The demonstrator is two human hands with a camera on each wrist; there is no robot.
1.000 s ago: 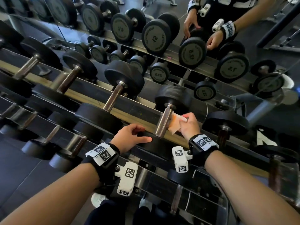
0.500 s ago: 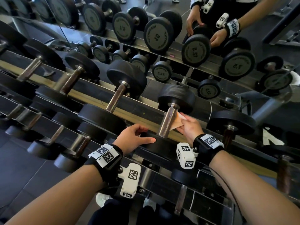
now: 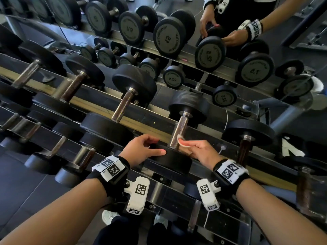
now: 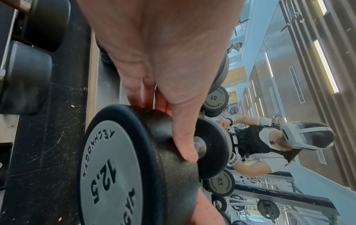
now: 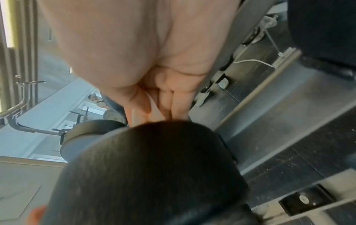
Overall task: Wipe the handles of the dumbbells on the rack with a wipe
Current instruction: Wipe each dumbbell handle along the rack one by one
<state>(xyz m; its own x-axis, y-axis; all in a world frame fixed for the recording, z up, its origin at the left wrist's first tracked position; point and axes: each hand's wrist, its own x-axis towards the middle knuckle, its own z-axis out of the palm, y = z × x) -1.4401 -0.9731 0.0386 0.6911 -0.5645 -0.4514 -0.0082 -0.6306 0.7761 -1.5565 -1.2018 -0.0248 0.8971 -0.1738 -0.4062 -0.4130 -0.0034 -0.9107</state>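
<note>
Right hand [image 3: 201, 152] pinches the wipe [image 3: 183, 141] against the lower handle [image 3: 178, 131] of a racked dumbbell. Left hand [image 3: 141, 151], fingers curled, grips that dumbbell's near head [image 3: 173, 160].

A gap lies open along the knurled handle [image 3: 179, 129] between its two black heads, the near head [image 3: 172, 160] blocking approach from below. Neighbouring dumbbells [image 3: 123, 106] flank it left and right, with rack rail [image 3: 99, 107] showing between them.
</note>
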